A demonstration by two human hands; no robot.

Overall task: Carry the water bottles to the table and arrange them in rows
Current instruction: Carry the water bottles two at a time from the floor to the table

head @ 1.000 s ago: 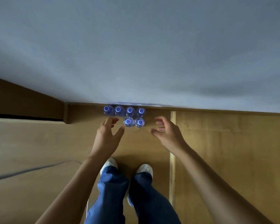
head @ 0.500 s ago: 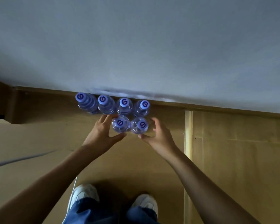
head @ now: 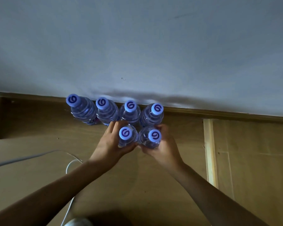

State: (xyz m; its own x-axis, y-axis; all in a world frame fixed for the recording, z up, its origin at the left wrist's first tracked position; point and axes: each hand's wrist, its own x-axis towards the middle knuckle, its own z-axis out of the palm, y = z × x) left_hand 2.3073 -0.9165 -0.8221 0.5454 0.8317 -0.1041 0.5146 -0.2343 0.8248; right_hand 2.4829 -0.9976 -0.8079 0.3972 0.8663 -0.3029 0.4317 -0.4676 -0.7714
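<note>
Both hands close on the front pair of water bottles on the floor by the wall.

At the centre of the frame, six clear plastic water bottles with pale blue logo caps stand upright on the brown cardboard-covered floor (head: 39,160): a back row of four bottles (head: 107,111) tight against the wooden skirting board (head: 219,112) under the grey-white wall (head: 137,46), and two in front. The left hand (head: 109,145) curls its grip round the front left bottle (head: 127,136); the right hand (head: 164,147) wraps its grip round the front right bottle (head: 151,137). The two touch, so each hand takes the outer side, probably to lift one apiece. No tabletop is in view, so carrying seems barely begun. A thin white cable (head: 69,207) trails across the lower left.
</note>
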